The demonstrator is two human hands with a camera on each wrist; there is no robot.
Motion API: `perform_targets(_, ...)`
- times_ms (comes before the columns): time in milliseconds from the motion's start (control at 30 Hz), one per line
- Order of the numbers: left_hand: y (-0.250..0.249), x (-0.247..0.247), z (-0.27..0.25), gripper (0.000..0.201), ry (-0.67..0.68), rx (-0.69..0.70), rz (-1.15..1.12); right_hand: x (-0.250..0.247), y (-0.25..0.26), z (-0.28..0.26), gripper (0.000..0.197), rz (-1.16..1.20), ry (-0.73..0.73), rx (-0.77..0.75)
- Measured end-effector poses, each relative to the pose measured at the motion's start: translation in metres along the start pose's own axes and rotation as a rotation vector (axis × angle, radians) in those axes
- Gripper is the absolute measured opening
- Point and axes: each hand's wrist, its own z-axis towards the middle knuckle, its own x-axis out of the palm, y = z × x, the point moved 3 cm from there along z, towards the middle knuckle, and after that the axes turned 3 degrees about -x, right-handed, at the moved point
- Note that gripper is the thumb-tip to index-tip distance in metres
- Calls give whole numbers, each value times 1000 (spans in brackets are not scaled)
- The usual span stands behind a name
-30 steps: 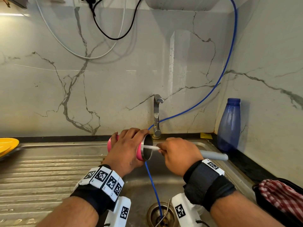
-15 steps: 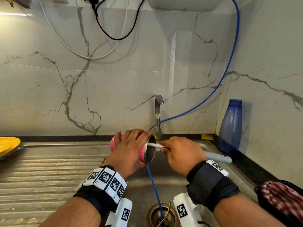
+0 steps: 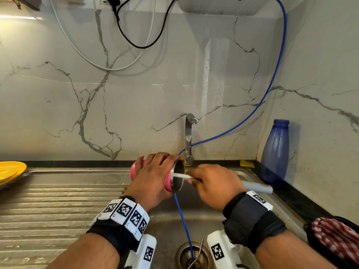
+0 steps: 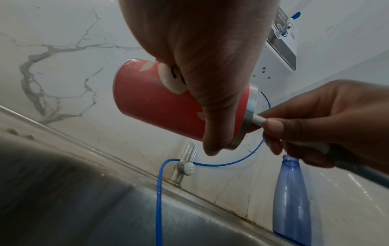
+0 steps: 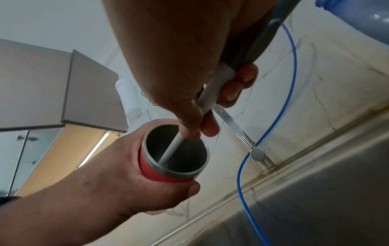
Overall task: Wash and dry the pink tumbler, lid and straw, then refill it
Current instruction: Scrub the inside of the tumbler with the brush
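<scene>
A yellow plate (image 3: 10, 170) sits at the far left edge of the tabletop, beside the ribbed steel drainboard (image 3: 58, 200). The left hand (image 3: 153, 175) has its fingers and thumb wrapped round the pink tumbler (image 3: 134, 169), holding it on its side above the sink (image 3: 204, 214), with the open steel mouth turned to the right. From the left wrist view the tumbler shows a white flower pattern, and the thumb lies across its body near the rim. The lid is off the tumbler.

The right hand (image 3: 213, 183) grips a brush (image 3: 256, 187) by its grey handle, fingers curled round the white shaft just beside the tumbler's mouth. The shaft runs into the tumbler; the right wrist view shows it reaching down the steel inside, its head hidden in the dark at the bottom.

Behind the hands the tap (image 3: 189, 138) stands at the back of the sink. A thin blue tube (image 3: 272, 84) hangs down the marble wall, passes the tap and drops into the drain (image 3: 194, 255), where a metal straw (image 3: 197, 253) leans. A blue bottle (image 3: 275, 152) stands upright in the right corner, uncapped. A red checked cloth (image 3: 338, 235) lies at the near right edge.
</scene>
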Motion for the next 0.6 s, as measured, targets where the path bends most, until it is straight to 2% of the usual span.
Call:
perform_targets(100,-7,-1,2,94,9,12,-4,5,-7,0,25,70,57,127)
perform_targets(167,-6,0,1,93,9,17,12,6,-5,-1,25,79,112,75)
perform_targets(233,-3,1,0,93,2,23,21,3,-1,-1,24,79,94,9)
perform_targets(333,-6,0,1,93,-3,34,7,4,-7,1,23,123,26,89)
perform_targets(400,-8,0,2,93,-8,34,-10,9,-10,1,22,143,79,131)
perform_targets(500,-5,-1,0,92,-3,36,10,10,-4,0,23,177,150,44)
perform_targets(600,-5,-1,1,92,-13,41,5,9,-10,1,24,278,57,97)
